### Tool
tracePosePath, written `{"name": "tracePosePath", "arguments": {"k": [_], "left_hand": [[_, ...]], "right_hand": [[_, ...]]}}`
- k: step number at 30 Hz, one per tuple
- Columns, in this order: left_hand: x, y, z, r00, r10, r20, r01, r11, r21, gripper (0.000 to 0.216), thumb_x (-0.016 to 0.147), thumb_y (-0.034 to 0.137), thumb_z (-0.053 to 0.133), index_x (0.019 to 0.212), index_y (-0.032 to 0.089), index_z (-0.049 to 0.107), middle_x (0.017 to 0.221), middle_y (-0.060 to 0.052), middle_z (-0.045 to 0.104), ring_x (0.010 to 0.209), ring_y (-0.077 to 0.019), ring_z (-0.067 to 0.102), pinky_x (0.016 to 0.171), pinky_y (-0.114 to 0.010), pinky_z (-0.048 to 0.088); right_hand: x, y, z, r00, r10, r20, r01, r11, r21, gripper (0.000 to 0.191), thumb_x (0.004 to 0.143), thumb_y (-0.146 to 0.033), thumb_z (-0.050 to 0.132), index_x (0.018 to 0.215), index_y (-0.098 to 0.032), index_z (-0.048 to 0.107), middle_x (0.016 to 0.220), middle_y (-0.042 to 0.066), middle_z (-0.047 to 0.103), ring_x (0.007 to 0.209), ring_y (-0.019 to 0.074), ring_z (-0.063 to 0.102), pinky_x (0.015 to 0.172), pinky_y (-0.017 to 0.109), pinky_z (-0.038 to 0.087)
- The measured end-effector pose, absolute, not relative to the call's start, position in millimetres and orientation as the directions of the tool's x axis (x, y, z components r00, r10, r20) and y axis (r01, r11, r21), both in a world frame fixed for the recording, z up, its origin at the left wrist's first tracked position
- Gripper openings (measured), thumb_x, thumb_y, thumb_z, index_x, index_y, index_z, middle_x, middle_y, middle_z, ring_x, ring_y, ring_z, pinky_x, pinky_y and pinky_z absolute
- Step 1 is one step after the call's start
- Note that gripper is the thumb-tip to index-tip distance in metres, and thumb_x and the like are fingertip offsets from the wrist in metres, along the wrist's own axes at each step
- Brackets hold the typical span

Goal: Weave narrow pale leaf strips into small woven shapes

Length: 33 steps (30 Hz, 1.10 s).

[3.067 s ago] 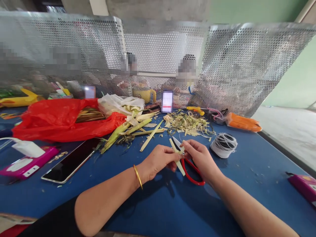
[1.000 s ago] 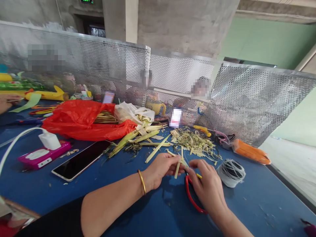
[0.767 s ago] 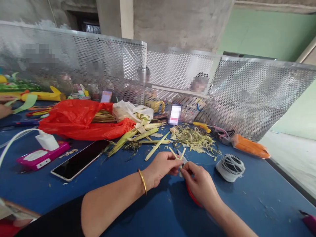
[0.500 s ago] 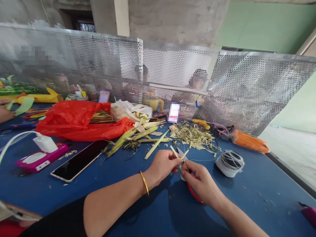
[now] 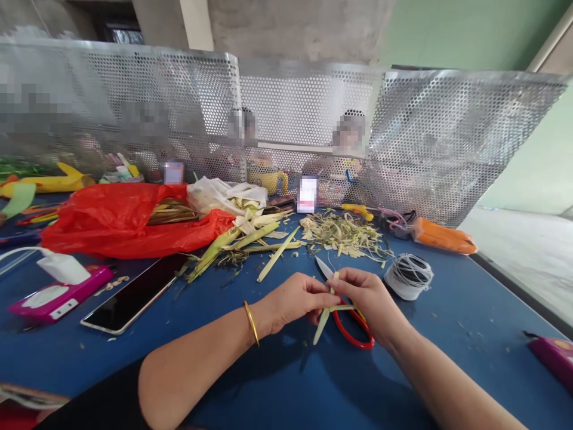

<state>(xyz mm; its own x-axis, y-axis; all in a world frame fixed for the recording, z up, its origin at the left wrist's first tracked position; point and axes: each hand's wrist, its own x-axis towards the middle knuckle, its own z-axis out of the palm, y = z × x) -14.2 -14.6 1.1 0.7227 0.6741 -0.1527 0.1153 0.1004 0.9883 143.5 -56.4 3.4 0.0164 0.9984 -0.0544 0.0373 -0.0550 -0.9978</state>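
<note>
Your left hand and right hand meet low over the blue table, fingertips almost touching. Both are pinched shut on 1 pale leaf strip. The strip runs steeply through the pinch, its top end just above your fingers and its long tail hanging toward you. A 2nd thin length crosses it sideways under your right fingers, so it looks folded or crossed there. Holding it from both sides likely keeps that crossing from slipping. Red-handled scissors sit right at the grip: the blade pokes out beyond your fingertips, and the red loops show below your right palm. You cannot tell from here whether the loops hang on your fingers or lie on the table; either way they stay within reach. Just right of the grip stands 1 spool of white thread. Beyond the grip lies a heap of leaf scraps, and beyond it to the left lie green stalks spilling from a red bag. A phone lies well left, clear of your hands.
</note>
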Motion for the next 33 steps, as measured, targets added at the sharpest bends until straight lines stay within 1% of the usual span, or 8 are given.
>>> {"name": "tracePosePath", "arguments": {"k": [2, 8, 12, 16, 20, 23, 28, 33], "left_hand": [[-14, -16, 0, 0.734, 0.663, -0.147, 0.118, 0.089, 0.989, 0.037, 0.067, 0.052, 0.069, 0.064, 0.015, 0.066, 0.051, 0.004, 0.048, 0.049, -0.009, 0.045, 0.051, -0.022, 0.039], [-12, -21, 4, 0.742, 0.633, -0.219, 0.166, 0.143, 0.976, 0.029, 0.067, 0.041, 0.069, 0.058, 0.015, 0.062, 0.05, 0.003, 0.049, 0.047, -0.0091, 0.045, 0.049, -0.022, 0.04], [-12, -19, 3, 0.7, 0.672, -0.24, 0.142, 0.197, 0.97, 0.027, 0.068, 0.039, 0.069, 0.061, 0.014, 0.063, 0.049, 0.002, 0.051, 0.046, -0.009, 0.047, 0.049, -0.022, 0.042], [-13, -10, -1, 0.63, 0.735, -0.252, 0.074, 0.266, 0.961, 0.033, 0.07, 0.047, 0.068, 0.067, 0.014, 0.064, 0.054, 0.001, 0.055, 0.048, -0.0084, 0.05, 0.053, -0.022, 0.044], [-14, -5, -3, 0.606, 0.761, -0.233, 0.029, 0.271, 0.962, 0.041, 0.076, 0.055, 0.06, 0.072, 0.014, 0.064, 0.057, -0.001, 0.058, 0.048, -0.0088, 0.051, 0.053, -0.023, 0.045], [-14, -6, -3, 0.614, 0.756, -0.226, 0.043, 0.253, 0.966, 0.041, 0.074, 0.054, 0.063, 0.072, 0.014, 0.063, 0.055, 0.001, 0.056, 0.048, -0.0088, 0.05, 0.052, -0.022, 0.043], [-12, -11, 0, 0.628, 0.752, -0.199, 0.093, 0.182, 0.979, 0.029, 0.072, 0.042, 0.067, 0.071, 0.012, 0.065, 0.051, 0.003, 0.051, 0.046, -0.0078, 0.045, 0.048, -0.021, 0.037], [-11, -15, 2, 0.63, 0.754, -0.186, 0.106, 0.154, 0.982, 0.019, 0.072, 0.031, 0.065, 0.069, 0.013, 0.066, 0.046, 0.003, 0.052, 0.043, -0.0079, 0.046, 0.05, -0.022, 0.037]], "right_hand": [[140, -58, 1, 0.078, 0.996, -0.039, 0.005, -0.039, -0.999, 0.037, 0.065, -0.049, 0.074, 0.06, -0.016, 0.056, 0.056, -0.003, 0.055, 0.051, 0.009, 0.042, 0.05, 0.023, 0.031], [136, -58, -6, 0.224, 0.973, 0.052, 0.062, 0.039, -0.997, 0.033, 0.067, -0.043, 0.072, 0.057, -0.017, 0.053, 0.052, -0.005, 0.049, 0.048, 0.0076, 0.036, 0.046, 0.022, 0.027], [143, -54, -2, 0.199, 0.98, 0.01, 0.019, 0.006, -1.0, 0.033, 0.069, -0.048, 0.071, 0.062, -0.017, 0.059, 0.057, -0.003, 0.054, 0.053, 0.0096, 0.043, 0.05, 0.023, 0.034], [149, -50, 2, 0.257, 0.963, -0.076, -0.098, -0.052, -0.994, 0.039, 0.064, -0.051, 0.075, 0.078, -0.016, 0.068, 0.069, 0.0, 0.06, 0.061, 0.0117, 0.051, 0.057, 0.023, 0.041], [148, -51, -3, 0.115, 0.976, -0.187, -0.27, -0.15, -0.951, 0.038, 0.063, -0.046, 0.079, 0.079, -0.014, 0.068, 0.056, -0.004, 0.05, 0.049, 0.0075, 0.043, 0.049, 0.021, 0.036], [145, -53, -7, 0.044, 0.981, -0.188, -0.334, -0.163, -0.928, 0.033, 0.06, -0.041, 0.082, 0.069, -0.014, 0.065, 0.056, -0.004, 0.052, 0.05, 0.0059, 0.044, 0.052, 0.02, 0.037], [140, -53, -9, 0.114, 0.984, -0.137, -0.251, -0.105, -0.962, 0.035, 0.059, -0.044, 0.082, 0.063, -0.015, 0.062, 0.054, -0.002, 0.059, 0.049, 0.0069, 0.048, 0.051, 0.02, 0.037], [141, -50, -12, 0.204, 0.974, -0.104, -0.213, -0.059, -0.975, 0.037, 0.058, -0.048, 0.08, 0.061, -0.016, 0.061, 0.048, -0.004, 0.054, 0.044, 0.0075, 0.046, 0.049, 0.022, 0.036]]}}
